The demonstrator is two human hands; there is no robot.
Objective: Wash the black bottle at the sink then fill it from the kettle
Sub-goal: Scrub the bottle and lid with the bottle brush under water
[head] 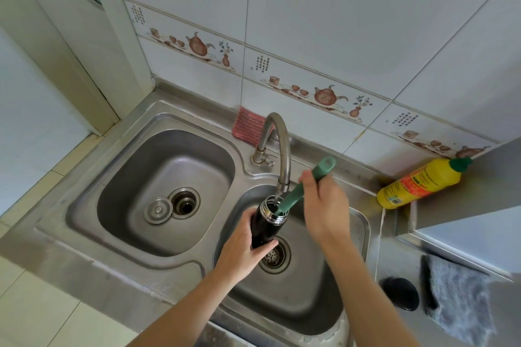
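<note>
The black bottle [265,224], with a silver threaded mouth, is tilted over the right basin of the steel sink [355,222]. My left hand [242,248] grips its lower body. The tap [282,155] spout ends just above the bottle's mouth, and a thin stream of water runs into it. My right hand [321,200] holds the green handle of a bottle brush [296,191], whose lower end is inside the bottle. The brush head is hidden. No kettle is in view.
The left basin [141,177] holds a loose drain plug [158,210]. A pink scrubber [249,124] leans on the back ledge. At right lie a yellow detergent bottle [420,184], a black lid [400,293] and a grey scouring pad [456,296].
</note>
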